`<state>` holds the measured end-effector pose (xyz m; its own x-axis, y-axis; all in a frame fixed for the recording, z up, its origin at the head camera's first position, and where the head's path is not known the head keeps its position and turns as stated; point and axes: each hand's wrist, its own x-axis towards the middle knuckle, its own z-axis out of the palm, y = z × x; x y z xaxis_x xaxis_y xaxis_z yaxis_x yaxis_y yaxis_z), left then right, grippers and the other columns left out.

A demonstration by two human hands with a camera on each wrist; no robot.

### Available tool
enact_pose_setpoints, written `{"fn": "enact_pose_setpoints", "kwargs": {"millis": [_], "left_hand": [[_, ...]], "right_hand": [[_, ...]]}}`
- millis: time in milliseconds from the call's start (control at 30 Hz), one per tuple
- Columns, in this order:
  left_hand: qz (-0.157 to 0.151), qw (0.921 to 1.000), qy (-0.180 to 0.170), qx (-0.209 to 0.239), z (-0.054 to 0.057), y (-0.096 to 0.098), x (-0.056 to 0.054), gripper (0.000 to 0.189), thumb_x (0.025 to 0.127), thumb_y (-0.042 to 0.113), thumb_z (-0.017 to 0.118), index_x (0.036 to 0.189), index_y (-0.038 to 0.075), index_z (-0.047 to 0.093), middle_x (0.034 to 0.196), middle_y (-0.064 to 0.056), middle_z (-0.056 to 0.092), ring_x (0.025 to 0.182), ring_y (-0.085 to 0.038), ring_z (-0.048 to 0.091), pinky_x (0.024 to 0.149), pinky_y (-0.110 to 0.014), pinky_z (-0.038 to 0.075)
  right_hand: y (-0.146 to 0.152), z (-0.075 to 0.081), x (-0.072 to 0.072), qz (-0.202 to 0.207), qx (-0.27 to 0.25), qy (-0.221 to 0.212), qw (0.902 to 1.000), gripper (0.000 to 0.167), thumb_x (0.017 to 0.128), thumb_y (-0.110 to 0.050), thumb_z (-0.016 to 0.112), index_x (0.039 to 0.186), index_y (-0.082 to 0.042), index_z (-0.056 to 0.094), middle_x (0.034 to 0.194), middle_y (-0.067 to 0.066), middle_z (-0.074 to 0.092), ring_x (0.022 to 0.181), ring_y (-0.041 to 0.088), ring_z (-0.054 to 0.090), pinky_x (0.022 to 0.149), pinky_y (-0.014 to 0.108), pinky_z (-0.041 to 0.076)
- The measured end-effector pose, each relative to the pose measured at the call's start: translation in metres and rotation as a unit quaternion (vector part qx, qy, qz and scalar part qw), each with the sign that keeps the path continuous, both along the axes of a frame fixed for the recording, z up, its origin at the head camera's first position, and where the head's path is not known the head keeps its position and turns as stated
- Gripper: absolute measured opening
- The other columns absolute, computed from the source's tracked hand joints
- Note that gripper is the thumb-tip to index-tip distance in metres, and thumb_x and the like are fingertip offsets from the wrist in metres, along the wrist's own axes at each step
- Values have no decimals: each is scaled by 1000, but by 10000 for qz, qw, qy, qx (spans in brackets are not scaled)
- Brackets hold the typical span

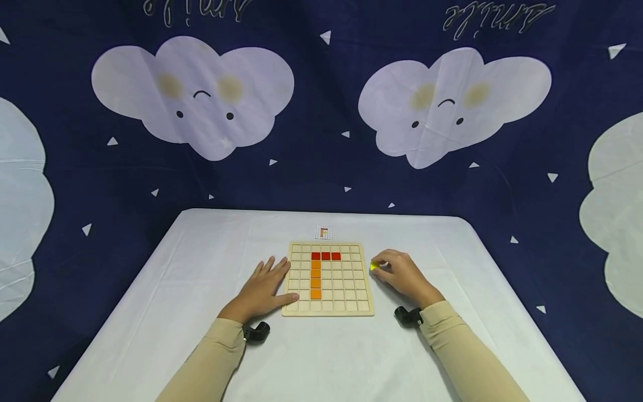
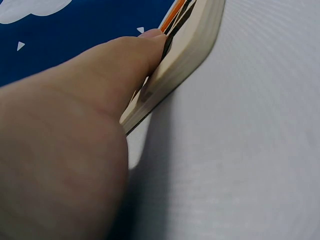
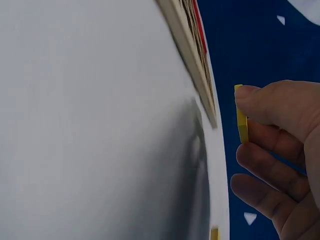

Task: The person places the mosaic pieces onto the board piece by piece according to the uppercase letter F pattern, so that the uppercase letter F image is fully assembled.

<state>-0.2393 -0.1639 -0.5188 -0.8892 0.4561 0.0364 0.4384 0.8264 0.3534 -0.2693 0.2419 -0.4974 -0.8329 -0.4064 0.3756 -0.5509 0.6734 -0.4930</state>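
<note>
A square wooden grid board lies on the table, with three red tiles in a row and several orange tiles in a column beneath the leftmost. My left hand rests at the board's left side, fingers spread and thumb over the lower left cells. In the left wrist view the thumb lies across the board's thick edge. Just off the board's right edge, my right hand pinches a yellow tile between thumb and fingers, the tile standing on edge in the right wrist view.
Behind the board lies a small printed card with a coloured grid pattern. Another yellow piece shows at the bottom of the right wrist view. A white cloth covers the table; a dark blue cloud-print curtain hangs behind.
</note>
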Motion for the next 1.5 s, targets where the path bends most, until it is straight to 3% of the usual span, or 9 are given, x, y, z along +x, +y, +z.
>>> {"fn": "enact_pose_setpoints", "kwargs": {"millis": [400,700,1067,1500], "left_hand": [[-10,10000,9,-4,3,0,-1,104,93,76,58,165,5,33,171,-10,25,158,-37,10,126,-52,2],[-3,10000,-13,-7,5,1,1,103,94,74,60,165,5,33,171,-11,25,158,-38,11,126,-53,2],[28,10000,-53,-42,3,2,1,103,94,75,59,166,7,32,171,-9,25,158,-36,9,126,-52,2],[2,10000,37,23,2,0,1,102,94,74,59,165,6,33,171,-10,26,158,-38,11,126,-53,3]], "right_hand": [[-51,9,6,721,-19,9,9974,19,92,-7,84,110,-5,79,111,3,73,98,19,71,85,33,61],[-88,5,0,963,445,-128,9943,20,94,-11,82,113,-7,79,112,2,74,103,17,68,95,38,56],[-118,0,-3,540,757,-176,9955,20,93,-14,84,111,-8,80,107,1,75,101,19,68,95,38,55],[-121,-1,-3,434,687,-355,9961,21,91,-12,85,111,-8,81,107,2,75,100,19,66,94,37,55]]}}
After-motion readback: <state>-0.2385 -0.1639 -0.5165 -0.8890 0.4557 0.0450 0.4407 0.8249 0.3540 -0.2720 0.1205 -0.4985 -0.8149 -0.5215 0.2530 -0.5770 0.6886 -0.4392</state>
